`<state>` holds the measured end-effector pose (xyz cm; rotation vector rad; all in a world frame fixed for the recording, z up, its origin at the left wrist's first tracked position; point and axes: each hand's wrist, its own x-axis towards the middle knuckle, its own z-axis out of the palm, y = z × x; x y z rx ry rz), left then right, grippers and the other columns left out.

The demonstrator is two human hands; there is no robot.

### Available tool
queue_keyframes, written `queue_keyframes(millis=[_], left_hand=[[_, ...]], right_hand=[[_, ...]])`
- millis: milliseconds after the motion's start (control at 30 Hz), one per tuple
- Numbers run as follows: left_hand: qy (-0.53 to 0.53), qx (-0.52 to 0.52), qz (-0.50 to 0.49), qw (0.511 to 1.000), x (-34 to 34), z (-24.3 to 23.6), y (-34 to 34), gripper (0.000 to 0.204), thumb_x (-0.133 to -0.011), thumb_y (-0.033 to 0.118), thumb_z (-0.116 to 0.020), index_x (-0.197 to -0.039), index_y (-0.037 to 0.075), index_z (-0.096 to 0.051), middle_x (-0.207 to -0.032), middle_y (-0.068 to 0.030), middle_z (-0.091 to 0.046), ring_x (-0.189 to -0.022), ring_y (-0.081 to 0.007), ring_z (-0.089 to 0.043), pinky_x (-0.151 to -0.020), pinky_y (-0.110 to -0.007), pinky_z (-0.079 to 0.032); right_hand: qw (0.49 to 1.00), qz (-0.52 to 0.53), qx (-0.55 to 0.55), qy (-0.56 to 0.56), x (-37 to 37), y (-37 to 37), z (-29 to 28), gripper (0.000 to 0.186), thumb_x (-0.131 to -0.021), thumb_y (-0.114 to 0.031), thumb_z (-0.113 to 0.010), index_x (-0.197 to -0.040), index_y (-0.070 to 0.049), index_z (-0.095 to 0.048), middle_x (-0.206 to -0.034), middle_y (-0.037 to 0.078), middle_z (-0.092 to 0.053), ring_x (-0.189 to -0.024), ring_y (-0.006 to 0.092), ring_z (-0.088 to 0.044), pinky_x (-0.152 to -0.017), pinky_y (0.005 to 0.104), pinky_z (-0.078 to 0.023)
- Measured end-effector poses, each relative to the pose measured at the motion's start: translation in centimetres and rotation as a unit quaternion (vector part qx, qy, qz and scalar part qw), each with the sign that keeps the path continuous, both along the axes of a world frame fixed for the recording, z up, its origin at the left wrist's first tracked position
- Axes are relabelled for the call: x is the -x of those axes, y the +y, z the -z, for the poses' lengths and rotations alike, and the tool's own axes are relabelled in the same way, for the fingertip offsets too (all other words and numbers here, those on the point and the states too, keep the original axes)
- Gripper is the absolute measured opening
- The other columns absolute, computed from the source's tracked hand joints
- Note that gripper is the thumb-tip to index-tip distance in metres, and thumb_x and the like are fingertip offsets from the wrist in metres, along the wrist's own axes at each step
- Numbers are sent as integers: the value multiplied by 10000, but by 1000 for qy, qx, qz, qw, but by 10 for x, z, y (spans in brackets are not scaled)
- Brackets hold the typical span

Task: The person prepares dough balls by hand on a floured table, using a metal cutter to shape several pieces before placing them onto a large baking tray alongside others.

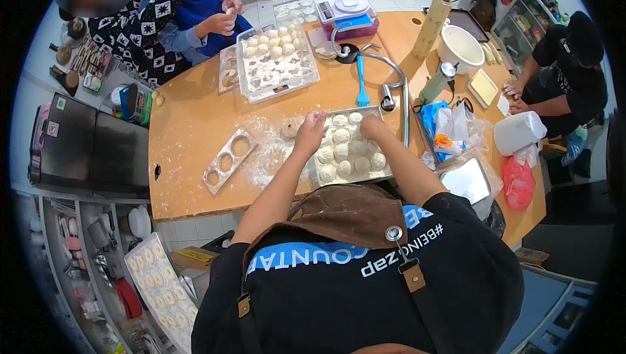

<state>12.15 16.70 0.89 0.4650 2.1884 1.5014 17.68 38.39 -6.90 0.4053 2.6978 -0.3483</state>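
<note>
Fingers (319,118) of the person's left hand (311,131) are bunching narrowly at the tray's upper left edge; whether they are pinching anything, one cannot tell. Those of the right hand (373,127) are pointing down over the upper right corner, mostly hidden behind the hand, so their grip cannot be told either. A wide wooden worktop (182,126) is carrying everything. Beyond the hands, a clear container (279,87) is holding more dough. The metal tray (314,170) is lying between the forearms, and a holed board (233,153) is lying to their left. Smallest, pale dough balls (341,135) are filling the tray, the upper ones sitting between both hands' fingers.
</note>
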Motion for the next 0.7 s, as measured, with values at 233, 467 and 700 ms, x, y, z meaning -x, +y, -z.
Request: queue_keyframes(millis=[233, 467, 700], left_hand=[[-3, -19, -7, 1000, -5, -1, 0, 414, -937, 448, -437, -956, 42, -516, -778, -42, -562, -658, -95, -517, -580, -238, -431], [-48, -24, -33, 998, -7, 11, -13, 508, -923, 501, -413, -1036, 20, -529, -754, -101, -586, -600, -161, -560, -585, -317, -451], [-250, -108, -48, 961, -12, -6, 7, 593, -926, 568, -329, -1104, 37, -521, -862, -84, -602, -710, -162, -579, -657, -301, -464]], right_hand=[[985, -145, 44, -86, 21, 29, 38, 288, -710, -165, -629, -950, -12, -672, -1029, 215, -627, -958, 289, -623, -760, 422, -507], [841, 222, 490, 52, 11, 2, -27, 377, -886, -398, -529, -632, -127, -465, -534, -14, -390, -447, 122, -362, -415, 284, -292], [719, 221, 647, 125, -5, -51, -103, 357, -927, -325, -490, -630, -130, -449, -539, -37, -348, -470, 80, -334, -433, 242, -282]])
